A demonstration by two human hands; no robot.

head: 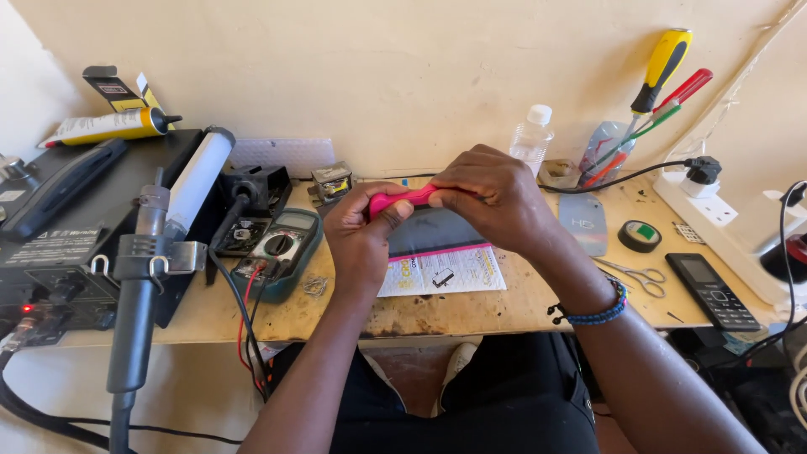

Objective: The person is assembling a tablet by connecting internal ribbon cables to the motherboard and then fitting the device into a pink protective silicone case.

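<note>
Two hands: both grip one pink tool (402,200) above the middle of the wooden table (521,307).
Left hand (363,240): fingers closed round its left end.
Right hand (496,197): fingers curled over its right end.
Near left: meter (282,249).
Near right: scissors (637,275), black phone (711,290).

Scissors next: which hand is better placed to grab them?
Right, probably. The scissors lie just right of the right hand; the left hand sits further off. Both grip the pink object, so one must let go.
</note>
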